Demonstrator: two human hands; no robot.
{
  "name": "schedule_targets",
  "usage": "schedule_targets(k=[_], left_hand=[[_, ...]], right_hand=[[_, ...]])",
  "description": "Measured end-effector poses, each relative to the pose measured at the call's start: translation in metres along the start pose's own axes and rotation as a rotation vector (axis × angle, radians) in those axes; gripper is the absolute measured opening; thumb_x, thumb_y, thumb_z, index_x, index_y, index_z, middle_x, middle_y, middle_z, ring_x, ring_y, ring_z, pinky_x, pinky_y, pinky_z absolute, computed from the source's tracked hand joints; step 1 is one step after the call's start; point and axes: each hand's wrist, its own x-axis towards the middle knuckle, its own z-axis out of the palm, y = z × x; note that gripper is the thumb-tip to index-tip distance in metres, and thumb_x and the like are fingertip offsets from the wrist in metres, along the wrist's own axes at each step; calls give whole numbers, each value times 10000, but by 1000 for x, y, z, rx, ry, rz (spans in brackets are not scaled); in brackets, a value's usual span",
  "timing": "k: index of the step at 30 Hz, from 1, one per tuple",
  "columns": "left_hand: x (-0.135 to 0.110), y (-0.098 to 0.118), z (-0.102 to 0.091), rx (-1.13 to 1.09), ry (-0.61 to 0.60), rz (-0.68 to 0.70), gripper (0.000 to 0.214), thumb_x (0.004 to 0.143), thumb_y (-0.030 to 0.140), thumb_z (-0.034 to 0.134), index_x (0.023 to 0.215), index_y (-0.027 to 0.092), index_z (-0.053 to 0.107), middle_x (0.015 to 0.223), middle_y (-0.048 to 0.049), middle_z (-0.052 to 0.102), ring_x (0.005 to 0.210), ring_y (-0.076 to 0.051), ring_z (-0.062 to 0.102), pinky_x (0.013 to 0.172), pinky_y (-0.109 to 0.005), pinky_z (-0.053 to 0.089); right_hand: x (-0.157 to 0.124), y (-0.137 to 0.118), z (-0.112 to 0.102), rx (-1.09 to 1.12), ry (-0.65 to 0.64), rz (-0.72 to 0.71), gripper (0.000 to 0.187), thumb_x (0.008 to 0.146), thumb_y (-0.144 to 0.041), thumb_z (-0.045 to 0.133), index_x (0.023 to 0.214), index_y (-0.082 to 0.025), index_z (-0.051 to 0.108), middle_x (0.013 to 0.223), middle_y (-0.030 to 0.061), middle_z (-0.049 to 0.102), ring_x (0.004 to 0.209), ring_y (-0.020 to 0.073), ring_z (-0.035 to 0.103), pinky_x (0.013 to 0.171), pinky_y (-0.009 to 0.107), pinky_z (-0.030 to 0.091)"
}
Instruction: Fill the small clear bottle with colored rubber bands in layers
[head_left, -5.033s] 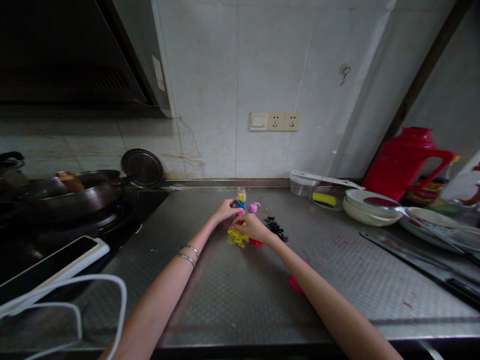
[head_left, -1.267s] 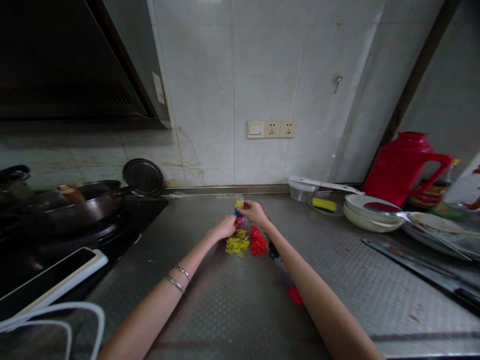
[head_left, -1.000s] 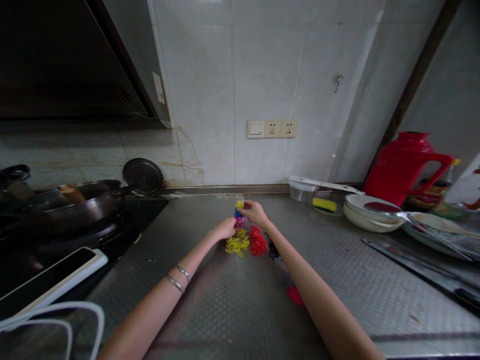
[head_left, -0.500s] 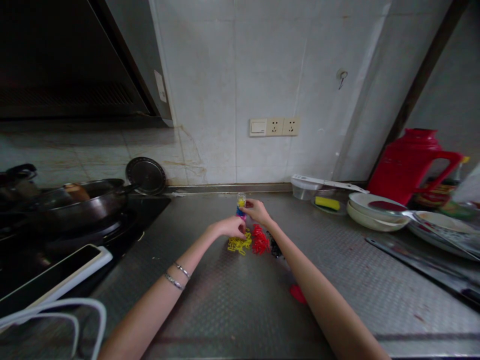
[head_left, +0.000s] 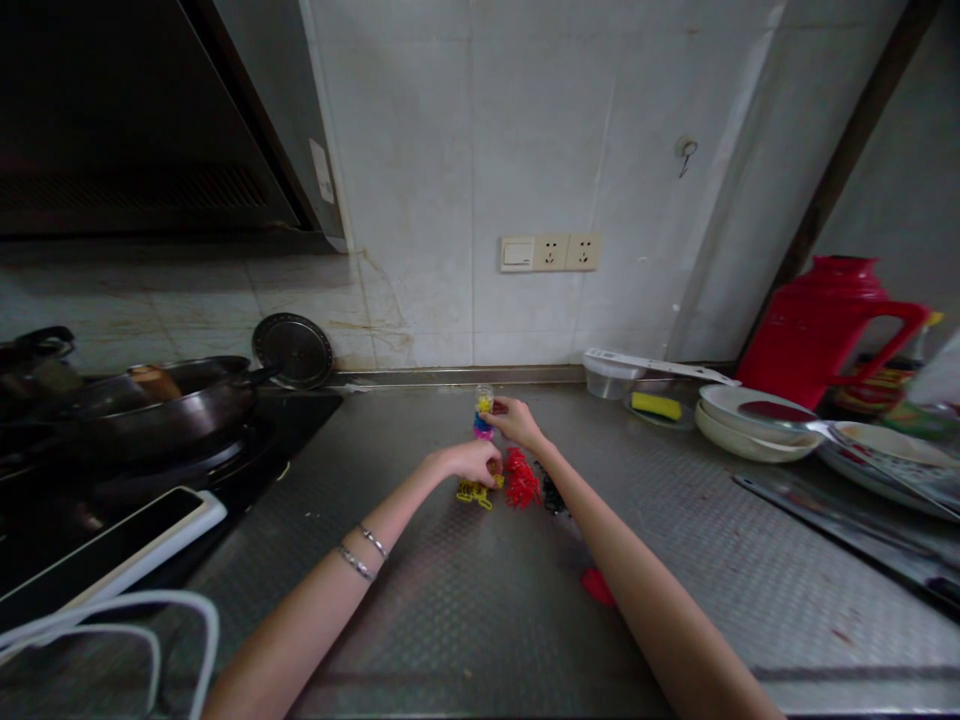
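My right hand (head_left: pixel 514 420) is closed round a small clear bottle (head_left: pixel 484 396) that stands upright on the steel worktop. Layers of yellow, blue and pink show through its side. In front of it my left hand (head_left: pixel 476 460) pinches some small yellow rubber bands, with a few showing at the fingertips. Under and beside that hand lies the rest of the yellow rubber band pile (head_left: pixel 472 493). A pile of red rubber bands (head_left: pixel 520 480) sits just to the right. Further right, a black pile (head_left: pixel 552 492) is partly hidden by my right forearm.
A flat red piece (head_left: pixel 597 586) lies beside my right forearm. On the right are a yellow sponge (head_left: pixel 655 406), white bowls (head_left: pixel 739 440), a long knife (head_left: pixel 832 530) and a red thermos jug (head_left: pixel 814 330). A pan (head_left: pixel 165 415) and a white device (head_left: pixel 127 550) with a cable are left.
My left hand has shifted slightly right and gathered yellow rubber bands from the pile, which looks smaller. My right hand stays on the bottle.
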Motion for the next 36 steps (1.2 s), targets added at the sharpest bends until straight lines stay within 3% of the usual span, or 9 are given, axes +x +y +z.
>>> schedule_targets(k=[9, 18, 23, 30, 36], left_hand=[[3, -13, -5, -25, 38, 49, 154, 599, 170, 605, 739, 148, 662, 604, 7, 575, 500, -80, 444, 469, -186, 305], [-6, -21, -21, -263, 121, 70, 214, 619, 296, 628, 736, 120, 655, 511, 34, 482, 493, -64, 382, 484, -188, 268], [-14, -27, -38, -422, 303, 81, 279, 616, 345, 630, 763, 109, 643, 543, 30, 496, 513, -63, 385, 503, -189, 282], [-14, -36, -65, -489, 812, -7, 302, 612, 359, 631, 761, 96, 625, 564, 21, 513, 511, -63, 384, 501, -192, 290], [7, -37, -76, -473, 865, 24, 296, 618, 345, 633, 775, 94, 636, 605, 3, 555, 535, -67, 408, 508, -188, 308]], right_hand=[[0, -2, -2, -18, -8, -26, 250, 682, -298, 583, 867, -143, 645, 819, 50, 665, 717, 158, 602, 688, 249, 462], [-1, -2, -1, -43, 8, -26, 265, 680, -319, 577, 858, -135, 644, 788, 45, 661, 690, 154, 594, 656, 238, 455], [-1, -2, -2, -23, -3, -33, 260, 678, -308, 574, 860, -137, 645, 782, 44, 662, 709, 162, 601, 663, 243, 458], [-1, -5, -2, 35, -20, -29, 262, 679, -293, 575, 886, -146, 639, 819, 42, 664, 718, 155, 605, 680, 243, 463], [0, -3, -1, -16, -8, -24, 242, 675, -295, 583, 861, -152, 643, 811, 39, 666, 718, 159, 603, 676, 244, 460]])
